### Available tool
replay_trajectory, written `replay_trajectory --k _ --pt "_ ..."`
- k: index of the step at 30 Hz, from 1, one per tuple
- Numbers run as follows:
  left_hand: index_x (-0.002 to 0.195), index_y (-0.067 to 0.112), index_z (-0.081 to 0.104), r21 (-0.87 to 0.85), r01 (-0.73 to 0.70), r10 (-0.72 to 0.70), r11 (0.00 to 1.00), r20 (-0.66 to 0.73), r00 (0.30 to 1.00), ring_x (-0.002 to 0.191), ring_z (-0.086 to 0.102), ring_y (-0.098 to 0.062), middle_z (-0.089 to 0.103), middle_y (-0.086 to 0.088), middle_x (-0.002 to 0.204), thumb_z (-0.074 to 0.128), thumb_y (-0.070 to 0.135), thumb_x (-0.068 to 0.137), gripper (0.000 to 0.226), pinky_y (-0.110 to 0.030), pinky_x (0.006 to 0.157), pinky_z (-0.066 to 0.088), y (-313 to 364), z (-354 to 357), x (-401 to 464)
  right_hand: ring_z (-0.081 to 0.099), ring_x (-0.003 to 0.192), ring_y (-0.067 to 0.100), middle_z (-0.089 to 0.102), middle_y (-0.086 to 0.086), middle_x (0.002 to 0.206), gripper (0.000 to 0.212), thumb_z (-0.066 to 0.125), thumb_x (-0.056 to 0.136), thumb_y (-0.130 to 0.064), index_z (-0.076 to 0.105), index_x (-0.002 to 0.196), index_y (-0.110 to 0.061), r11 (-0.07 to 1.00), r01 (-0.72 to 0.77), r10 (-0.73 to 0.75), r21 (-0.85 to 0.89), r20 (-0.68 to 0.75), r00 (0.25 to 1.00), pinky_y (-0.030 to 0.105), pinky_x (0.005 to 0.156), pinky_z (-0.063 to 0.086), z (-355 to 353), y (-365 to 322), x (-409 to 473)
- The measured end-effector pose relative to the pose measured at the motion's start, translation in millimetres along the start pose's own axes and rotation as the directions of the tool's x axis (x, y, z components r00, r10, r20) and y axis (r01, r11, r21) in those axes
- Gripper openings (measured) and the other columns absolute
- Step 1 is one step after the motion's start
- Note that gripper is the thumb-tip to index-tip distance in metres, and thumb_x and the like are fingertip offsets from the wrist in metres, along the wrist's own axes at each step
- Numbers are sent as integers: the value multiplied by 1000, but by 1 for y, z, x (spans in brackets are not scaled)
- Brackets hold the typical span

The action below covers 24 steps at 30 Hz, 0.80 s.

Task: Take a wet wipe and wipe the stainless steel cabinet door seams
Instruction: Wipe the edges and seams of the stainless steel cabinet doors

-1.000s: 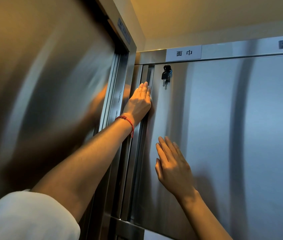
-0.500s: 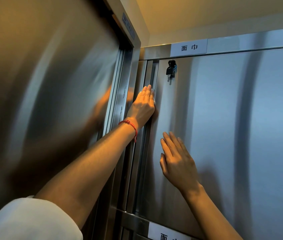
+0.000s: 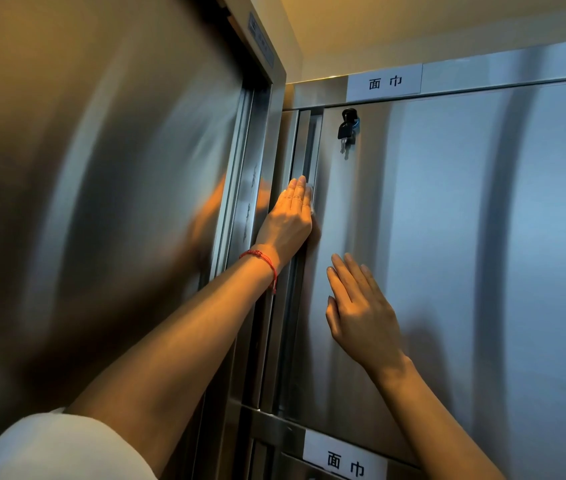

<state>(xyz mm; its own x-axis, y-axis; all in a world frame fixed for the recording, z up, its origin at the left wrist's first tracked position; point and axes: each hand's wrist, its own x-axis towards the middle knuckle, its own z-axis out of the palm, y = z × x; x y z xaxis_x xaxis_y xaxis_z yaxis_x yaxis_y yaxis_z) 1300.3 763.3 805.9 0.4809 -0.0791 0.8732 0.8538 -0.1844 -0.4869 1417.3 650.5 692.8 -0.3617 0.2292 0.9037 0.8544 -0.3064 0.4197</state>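
The left hand (image 3: 290,216), fingers straight and pressed together, presses a white wet wipe (image 3: 311,199) into the door seam (image 3: 304,147). Right of it, the right hand (image 3: 361,313) lies spread flat on the cabinet door (image 3: 447,237).

A brushed stainless steel cabinet door (image 3: 447,237) is seen upright, closed, filling the right of the view. Its left vertical seam (image 3: 304,150) runs as a narrow dark recessed channel between the door edge and the frame, from the top rail downward. A small white wet wipe (image 3: 312,199) is visible only as a sliver at the seam, just beside the door's left edge, about a third of the way down; most of it is hidden.
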Motion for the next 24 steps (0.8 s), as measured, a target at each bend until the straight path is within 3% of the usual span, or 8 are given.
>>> replay_trajectory --k 15,19,24 --pt "141 -11 11 50 -6 9 999 -65 998 139 23 -33 24 -25 149 24 8 101 46 -37 114 23 17 7 -29 46 128 31 53 18 133 48 66 80 -13 58 125 1 1000 8 -8 -10 7 1000 45 108 35 -1 0 0" --pt "139 -8 20 99 -9 22 995 -130 991 136 32 -28 35 -20 145 32 14 100 46 -35 113 26 20 4 -40 44 130 30 51 17 135 48 65 82 -13 57 127 0 1000 6 -6 -11 12 1000 44 110 33 0 0 0" --pt "136 -11 13 114 -30 44 993 -126 991 136 31 -30 34 -21 145 29 11 100 45 -36 113 25 25 5 -52 43 131 30 50 17 136 47 64 82 -15 56 127 0 1000 6 -6 -12 16 1000 44 110 31 1 1 -1"
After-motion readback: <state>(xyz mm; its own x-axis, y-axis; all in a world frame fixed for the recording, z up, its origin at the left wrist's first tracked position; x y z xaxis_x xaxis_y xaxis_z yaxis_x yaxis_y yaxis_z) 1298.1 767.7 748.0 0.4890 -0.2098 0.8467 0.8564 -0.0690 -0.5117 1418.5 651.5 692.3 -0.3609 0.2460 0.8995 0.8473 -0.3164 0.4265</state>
